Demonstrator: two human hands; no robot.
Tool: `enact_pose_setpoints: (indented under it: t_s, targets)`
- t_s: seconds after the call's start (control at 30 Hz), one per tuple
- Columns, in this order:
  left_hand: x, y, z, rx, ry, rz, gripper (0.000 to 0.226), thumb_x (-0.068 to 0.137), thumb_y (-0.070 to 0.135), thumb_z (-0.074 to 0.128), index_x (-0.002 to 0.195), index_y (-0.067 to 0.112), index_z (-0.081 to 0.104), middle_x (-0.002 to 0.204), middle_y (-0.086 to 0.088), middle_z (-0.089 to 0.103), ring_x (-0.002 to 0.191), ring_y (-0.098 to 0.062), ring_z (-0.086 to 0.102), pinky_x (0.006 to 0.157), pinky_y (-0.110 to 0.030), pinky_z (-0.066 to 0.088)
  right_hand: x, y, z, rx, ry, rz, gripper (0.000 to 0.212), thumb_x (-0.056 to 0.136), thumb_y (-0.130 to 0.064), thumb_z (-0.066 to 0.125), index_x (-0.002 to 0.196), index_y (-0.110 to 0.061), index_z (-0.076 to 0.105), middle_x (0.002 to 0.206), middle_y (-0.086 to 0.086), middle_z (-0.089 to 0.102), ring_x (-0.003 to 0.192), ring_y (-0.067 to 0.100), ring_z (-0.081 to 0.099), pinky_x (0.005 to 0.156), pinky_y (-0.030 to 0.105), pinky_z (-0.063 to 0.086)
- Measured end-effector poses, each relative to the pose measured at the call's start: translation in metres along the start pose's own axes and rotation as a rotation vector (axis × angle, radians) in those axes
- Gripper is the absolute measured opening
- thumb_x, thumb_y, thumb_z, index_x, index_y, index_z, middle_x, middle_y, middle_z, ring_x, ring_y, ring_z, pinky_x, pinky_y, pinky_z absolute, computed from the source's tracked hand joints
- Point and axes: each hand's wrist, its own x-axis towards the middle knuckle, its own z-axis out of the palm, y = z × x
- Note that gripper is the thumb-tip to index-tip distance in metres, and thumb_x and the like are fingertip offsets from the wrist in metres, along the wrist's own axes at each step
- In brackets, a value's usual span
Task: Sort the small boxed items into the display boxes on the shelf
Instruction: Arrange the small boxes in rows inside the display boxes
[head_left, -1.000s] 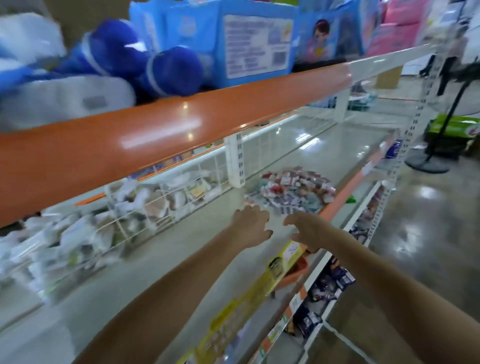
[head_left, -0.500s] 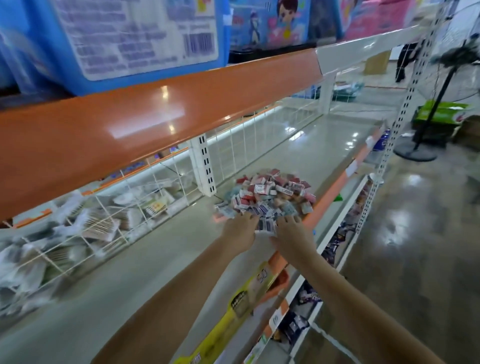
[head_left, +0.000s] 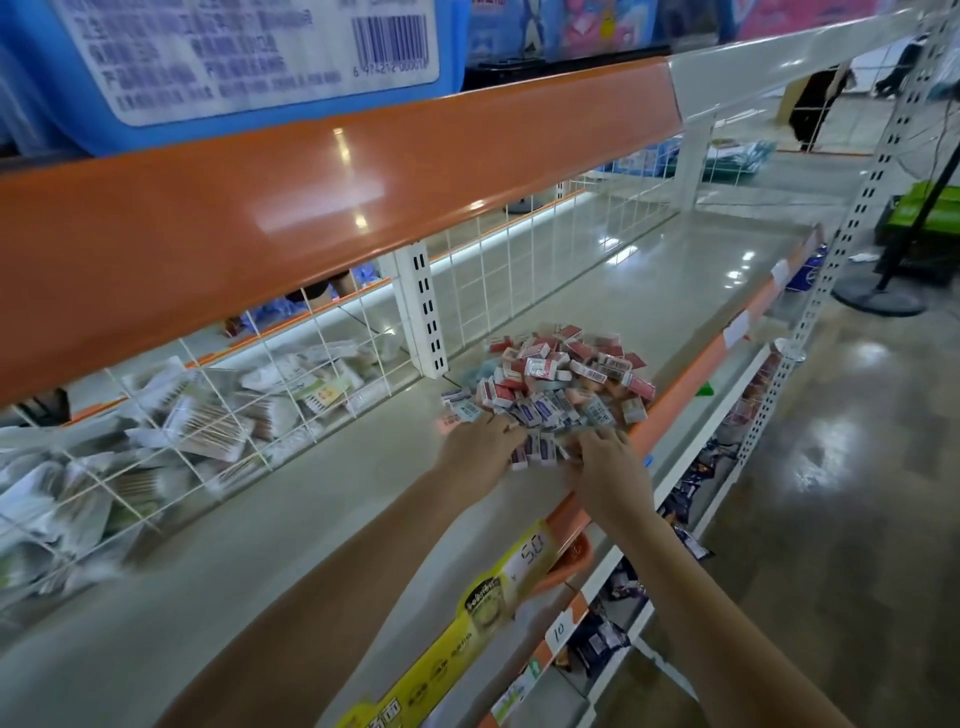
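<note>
The heap of small boxed items (head_left: 556, 382) is located on the shelf (head_left: 649, 291) directly beyond both hands, whose curled fingers (head_left: 506, 434) are buried in its near edge, left hand (head_left: 480, 447) and right hand (head_left: 605, 460) equally close.

Bare shelf (head_left: 675, 270) lies open beyond the box pile (head_left: 558, 382). The wire grid (head_left: 519, 265) blocks the back; the orange beam (head_left: 311, 197) hangs low overhead.
</note>
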Motion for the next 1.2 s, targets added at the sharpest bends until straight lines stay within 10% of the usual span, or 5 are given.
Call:
enact_pose_setpoints:
  t_s: [0.4, 0.9, 1.03, 1.2]
  targets:
    - [-0.027, -0.009, -0.004, -0.130, -0.044, -0.030, 0.030, 0.095, 0.032, 0.050, 0.118, 0.014, 0.055, 0.118, -0.006, 0.053, 0.112, -0.023, 0.047, 0.088, -0.033, 0.040, -0.012, -0.009, -0.013, 0.452, -0.094, 0.042, 0.027, 0.092, -0.012, 0.056, 0.118, -0.011, 0.061, 0.112, 0.001, 0.060, 0.092, 0.012, 0.057, 0.075, 0.019, 0.041]
    - [-0.220, -0.042, -0.023, -0.454, 0.282, -0.615, 0.018, 0.092, 0.032, 0.054, 0.107, 0.024, 0.060, 0.101, 0.010, 0.062, 0.096, -0.010, 0.053, 0.077, -0.024, 0.041, -0.066, -0.131, 0.022, 1.314, -0.635, 0.176, 0.016, 0.085, 0.006, 0.057, 0.085, -0.005, 0.067, 0.067, 0.004, 0.069, 0.059, 0.008, 0.065, 0.058, 0.014, 0.053]
    - [-0.281, -0.047, -0.032, -0.455, 0.350, -0.769, 0.019, 0.091, 0.032, 0.056, 0.108, 0.025, 0.061, 0.100, 0.011, 0.061, 0.095, -0.008, 0.052, 0.077, -0.023, 0.043, -0.092, -0.173, 0.028, 1.190, -0.770, 0.020, 0.021, 0.080, 0.005, 0.065, 0.089, -0.014, 0.070, 0.084, 0.003, 0.073, 0.079, 0.011, 0.067, 0.078, 0.019, 0.054]
    - [-0.353, -0.048, -0.049, -0.430, 0.431, -0.889, 0.019, 0.088, 0.027, 0.061, 0.106, 0.023, 0.064, 0.097, 0.011, 0.062, 0.093, -0.010, 0.054, 0.079, -0.023, 0.042, -0.123, -0.227, 0.031, 1.048, -0.835, -0.127, 0.025, 0.078, 0.006, 0.067, 0.093, -0.014, 0.068, 0.077, 0.001, 0.070, 0.068, 0.010, 0.065, 0.061, 0.008, 0.049]
